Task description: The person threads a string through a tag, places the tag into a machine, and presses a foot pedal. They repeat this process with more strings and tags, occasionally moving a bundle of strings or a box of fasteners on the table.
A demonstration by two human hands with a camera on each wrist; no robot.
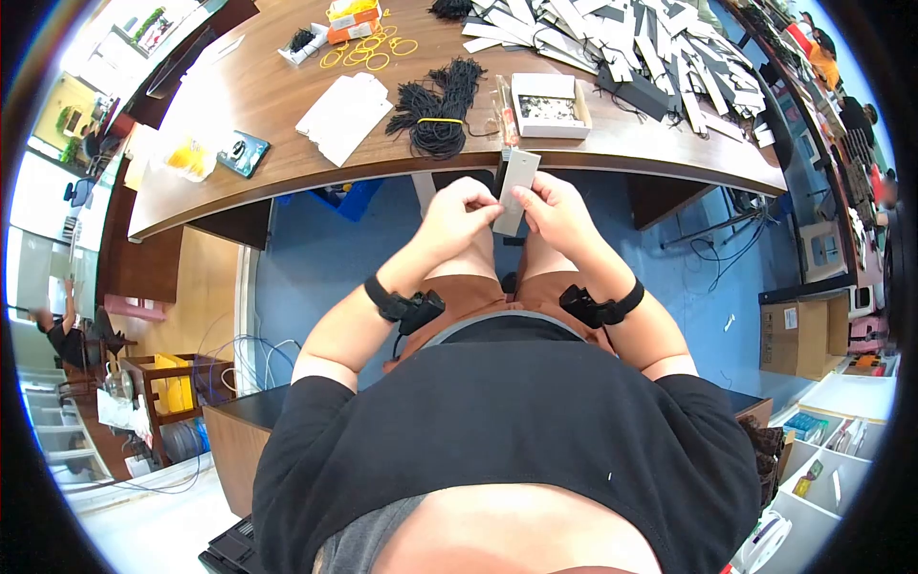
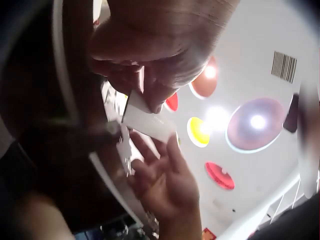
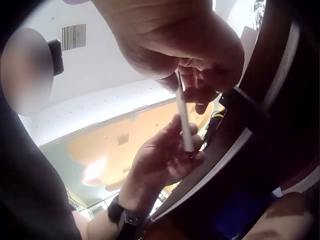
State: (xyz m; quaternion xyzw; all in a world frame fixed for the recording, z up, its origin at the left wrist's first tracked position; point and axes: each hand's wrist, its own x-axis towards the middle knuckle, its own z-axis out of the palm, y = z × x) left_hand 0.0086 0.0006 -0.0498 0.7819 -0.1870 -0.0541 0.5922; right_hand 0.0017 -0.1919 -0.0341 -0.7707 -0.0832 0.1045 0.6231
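Over the person's lap, just off the table's front edge, both hands hold a pale grey-white rectangular card tag (image 1: 517, 187) with a small hole near its upper end. The left hand (image 1: 457, 218) pinches its left edge between thumb and fingertips. On the opposite edge, the right hand (image 1: 557, 212) grips it with the thumb on the upper face. The left wrist view shows the broad face of the card (image 2: 150, 120) between both hands; in the right wrist view the card (image 3: 185, 120) appears nearly edge-on. A narrow dark strip shows along its left side in the head view.
On the wooden table (image 1: 277, 143) lie a bundle of black cords (image 1: 440, 105) with a yellow band, white cards (image 1: 344, 115), and yellow rubber bands (image 1: 373, 48). A white box (image 1: 547, 86) of small pieces stands near a large pile of white and black tags (image 1: 636, 48).
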